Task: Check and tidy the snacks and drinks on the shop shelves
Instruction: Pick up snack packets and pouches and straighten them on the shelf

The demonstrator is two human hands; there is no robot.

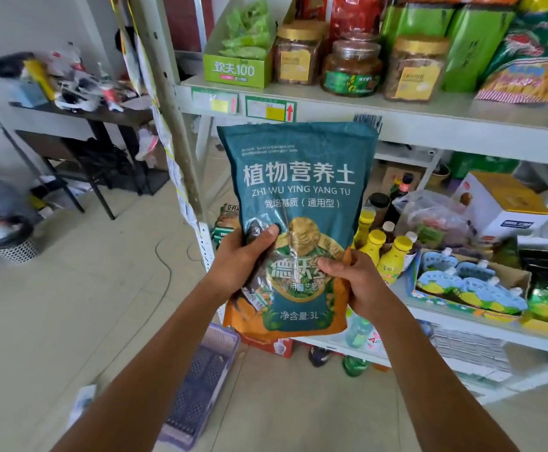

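Plant-soil bag: held upright in mid-air in front of the shelving, touching no shelf, printed face toward the camera. Gripped low on its left edge by left hand, thumb laid across the front, fingers curled behind. Pinched low on its right edge by right hand, thumb on the front, fingers wrapped round the back.

Read from the label as potting soil, so judged out of place among snacks and drinks. Best carried in both hands during the label check and supported from beneath rather than by the top seam, given loose fill likely to slump. Best set down apart from food, flat or leaned on something firm, not squeezed onto the front edge of lower shelf, already crowded with yellow-capped bottles.

Noted the containers:
- At the left end of upper shelf, open green display carton, stocked with green sachets.
- Next along, gold-lidded plastic jar, packed with brownish pieces.
- Then squat clear jar, filled with dark reddish contents.
- Then second gold-lidded jar, also brownish inside.
- Near the front edge of lower shelf, cardboard tray, holding blue spouted pouches lying flat.
- Behind the bottles, clear plastic bag, holding assorted packets too blurred to name.
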